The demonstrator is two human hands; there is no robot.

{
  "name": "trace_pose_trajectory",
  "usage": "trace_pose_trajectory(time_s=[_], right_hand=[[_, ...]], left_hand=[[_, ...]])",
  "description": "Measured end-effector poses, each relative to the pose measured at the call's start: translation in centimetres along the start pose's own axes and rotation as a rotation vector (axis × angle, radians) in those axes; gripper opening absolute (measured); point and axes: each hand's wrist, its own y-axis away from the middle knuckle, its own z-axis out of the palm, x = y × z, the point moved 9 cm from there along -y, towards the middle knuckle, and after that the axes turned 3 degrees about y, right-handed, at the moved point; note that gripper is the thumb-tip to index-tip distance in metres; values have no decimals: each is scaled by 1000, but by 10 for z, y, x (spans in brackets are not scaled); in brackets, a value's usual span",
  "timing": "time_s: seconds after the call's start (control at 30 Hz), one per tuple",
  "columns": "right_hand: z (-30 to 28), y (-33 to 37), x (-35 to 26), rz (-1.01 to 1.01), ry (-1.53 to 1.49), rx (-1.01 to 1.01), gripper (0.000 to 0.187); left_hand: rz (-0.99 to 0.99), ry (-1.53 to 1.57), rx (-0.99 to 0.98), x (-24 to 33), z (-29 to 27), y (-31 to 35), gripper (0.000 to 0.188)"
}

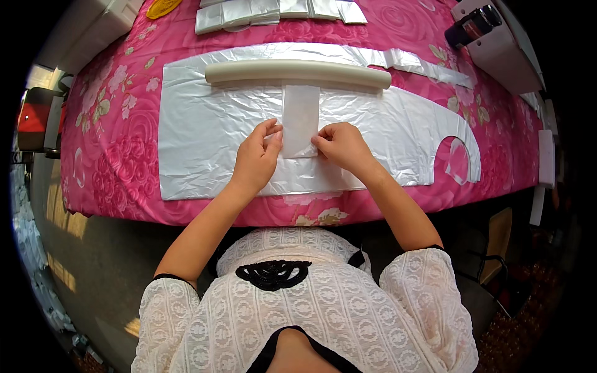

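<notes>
A small rectangular packet of folded whitish plastic film (301,121) lies upright in the middle of a large, flat, silvery-white plastic bag (214,137). My left hand (257,155) rests beside the packet's left edge, thumb and fingers bent but apart, fingertips close to that edge. At its lower right edge, my right hand (344,147) pinches the packet between thumb and curled fingers. Just beyond both hands, a long cream-coloured tube (298,73) lies across the bag and meets the packet's far end. A cut-out handle opening shows at the bag's right end.
Several folded silvery bags (261,12) lie at the table's far edge. A crumpled plastic strip (429,67) trails to the right. White boxes (497,59) stand far right, a dark bottle (474,27) against them. The pink floral tablecloth (124,168) covers the table.
</notes>
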Motion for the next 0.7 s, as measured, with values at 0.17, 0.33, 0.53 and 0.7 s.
trace_pose_trajectory(time_s=[0.17, 0.33, 0.53, 0.7], right_hand=[[6, -12, 9, 96, 6, -130, 24], [5, -9, 10, 150, -53, -111, 25], [-1, 16, -7, -62, 136, 150, 32], [-5, 39, -55, -677, 631, 485, 56]], left_hand=[[537, -655, -103, 37, 33, 30, 62], [445, -841, -232, 7, 62, 40, 81], [386, -854, -238, 3, 64, 40, 85], [395, -849, -229, 6, 60, 39, 81]])
